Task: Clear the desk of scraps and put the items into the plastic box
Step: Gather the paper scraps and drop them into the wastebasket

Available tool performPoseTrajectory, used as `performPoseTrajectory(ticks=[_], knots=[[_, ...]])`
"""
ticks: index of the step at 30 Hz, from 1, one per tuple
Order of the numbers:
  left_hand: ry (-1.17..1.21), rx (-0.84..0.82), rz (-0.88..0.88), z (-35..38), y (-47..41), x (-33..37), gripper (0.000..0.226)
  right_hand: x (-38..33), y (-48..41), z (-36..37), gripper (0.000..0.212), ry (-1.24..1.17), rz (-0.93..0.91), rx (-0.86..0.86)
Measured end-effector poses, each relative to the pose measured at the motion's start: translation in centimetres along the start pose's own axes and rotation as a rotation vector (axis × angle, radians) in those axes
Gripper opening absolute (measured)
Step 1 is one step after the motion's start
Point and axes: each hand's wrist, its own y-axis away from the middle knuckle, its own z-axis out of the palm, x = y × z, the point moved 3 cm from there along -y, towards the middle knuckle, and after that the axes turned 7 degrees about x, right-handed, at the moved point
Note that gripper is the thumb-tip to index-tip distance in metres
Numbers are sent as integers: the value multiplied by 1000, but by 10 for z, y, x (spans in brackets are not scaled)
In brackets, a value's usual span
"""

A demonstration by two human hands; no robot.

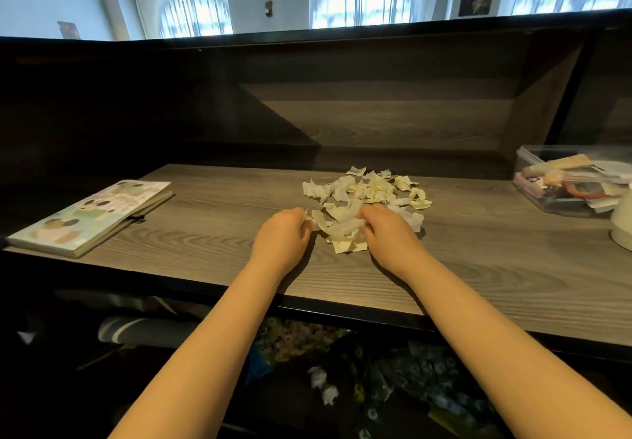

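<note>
Left hand [284,231] and right hand [388,230] slightly apart, both tight on paper scraps [369,189], bare desk [205,237] either side

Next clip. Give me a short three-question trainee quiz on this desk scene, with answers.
1. True or false: the plastic box is empty.
2. The notebook lies on which side of the desk: A left, B right?
3. Fill in: the left hand and the right hand both touch the near edge of the pile of ___.

Key: 1 false, it holds items; 2 A; 3 paper scraps.
</note>
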Motion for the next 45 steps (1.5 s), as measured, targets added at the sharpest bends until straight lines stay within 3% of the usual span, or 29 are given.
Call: performPoseTrajectory(ticks=[7,12,16,23,28,31,34,36,38,41,45], knots=[[261,125,-97,-8,0,-3,32,9,-6,-11,18,-248,236,231],[590,234,-378,-16,1,-12,35,15,-8,-20,21,-462,355,375],[632,192,-504,-17,0,-15,35,16,-7,-22,29,-581,381,422],[598,133,-559,-17,-2,-17,29,6,-4,-25,35,-611,383,348],[702,239,-570,-16,1,-22,34,6,-5,-23,30,-552,402,327],[619,309,-469,-19,1,-18,34,5,-5,-25,31,-492,358,362],[463,282,-286,-20,2,-10,19,-2,-1,-32,27,-353,217,402],[379,212,-181,-17,4,-5,13,-9,1,-34,14,-255,113,333],[297,147,-111,-13,4,-3,19,-13,3,-32,12,-141,53,151],[102,43,-53,-9,4,0,28,-12,6,-28,24,-67,58,-157],[-59,-49,-10,-6,4,3,39,-4,9,-26,53,-90,160,-364]])
